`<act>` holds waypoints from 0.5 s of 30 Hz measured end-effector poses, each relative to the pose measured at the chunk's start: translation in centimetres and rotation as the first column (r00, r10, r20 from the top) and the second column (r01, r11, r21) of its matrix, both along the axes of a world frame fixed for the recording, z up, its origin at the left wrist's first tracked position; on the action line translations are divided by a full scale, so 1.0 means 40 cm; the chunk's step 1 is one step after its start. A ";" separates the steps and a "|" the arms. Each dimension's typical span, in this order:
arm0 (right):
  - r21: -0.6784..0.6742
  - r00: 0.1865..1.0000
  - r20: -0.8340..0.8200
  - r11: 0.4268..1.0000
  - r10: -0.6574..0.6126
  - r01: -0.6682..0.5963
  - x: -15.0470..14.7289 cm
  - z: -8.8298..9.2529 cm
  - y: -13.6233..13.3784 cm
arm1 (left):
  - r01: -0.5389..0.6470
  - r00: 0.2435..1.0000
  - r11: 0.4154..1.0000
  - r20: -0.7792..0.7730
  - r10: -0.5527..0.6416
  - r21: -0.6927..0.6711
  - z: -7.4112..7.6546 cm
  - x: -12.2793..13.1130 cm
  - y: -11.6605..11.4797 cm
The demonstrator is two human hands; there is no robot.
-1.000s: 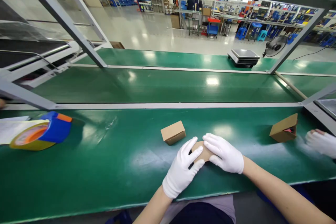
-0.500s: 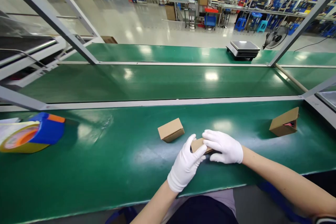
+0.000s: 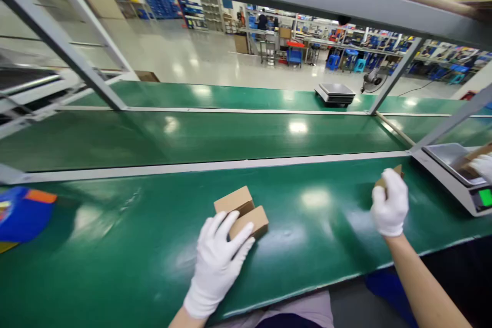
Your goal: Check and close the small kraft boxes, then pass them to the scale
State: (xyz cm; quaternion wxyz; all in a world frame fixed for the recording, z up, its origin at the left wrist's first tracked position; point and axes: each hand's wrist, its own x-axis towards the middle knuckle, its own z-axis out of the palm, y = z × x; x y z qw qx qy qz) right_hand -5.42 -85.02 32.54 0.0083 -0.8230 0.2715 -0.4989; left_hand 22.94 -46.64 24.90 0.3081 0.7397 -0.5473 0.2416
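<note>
Both my hands wear white gloves. My left hand (image 3: 217, 261) lies with fingers stretched out on a small closed cardboard box (image 3: 251, 221), which sits against a second closed box (image 3: 233, 200) on the green bench top (image 3: 154, 246). My right hand (image 3: 390, 204) is out to the right, fingers curled around a third small cardboard box (image 3: 389, 176), of which only the top corner shows above the glove.
A weighing scale (image 3: 453, 177) with a green display stands at the right, and another person's gloved hand (image 3: 482, 166) reaches over it. A blue and orange tape dispenser (image 3: 21, 212) lies at the far left. A second scale (image 3: 335, 93) sits on the far belt.
My right hand left the box in front of me and moved right onto the open box. My left hand slid the near box left against the other. The view swung right.
</note>
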 end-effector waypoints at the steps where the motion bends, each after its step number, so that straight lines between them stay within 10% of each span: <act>1: 0.078 0.980 0.078 0.981 -0.185 0.179 -0.037 0.014 -0.072 | -0.007 1.000 1.000 0.014 0.007 0.006 -0.001 0.022 0.009; 3: 0.349 0.905 0.052 0.857 -0.422 0.379 -0.098 0.035 -0.198 | -0.001 1.000 1.000 0.015 0.001 0.005 -0.001 0.065 0.012; 7: 0.556 0.937 -0.124 0.760 -0.325 0.337 -0.160 0.046 -0.296 | -0.036 0.995 0.998 0.094 0.041 -0.050 0.020 0.104 -0.010; 11: 0.619 0.961 -0.237 0.740 -0.143 0.263 -0.130 0.015 -0.187 | -0.078 0.996 0.988 0.028 0.082 -0.135 0.045 0.008 -0.025; 13: 0.628 0.961 -0.269 0.746 -0.058 0.221 -0.079 -0.013 -0.077 | 0.039 0.976 0.997 -0.210 -0.053 -0.070 0.041 -0.083 -0.042; 15: 0.628 0.962 -0.273 0.763 0.029 0.155 -0.008 -0.049 0.061 | 0.250 0.798 0.967 -0.577 -0.175 0.051 0.031 -0.167 -0.070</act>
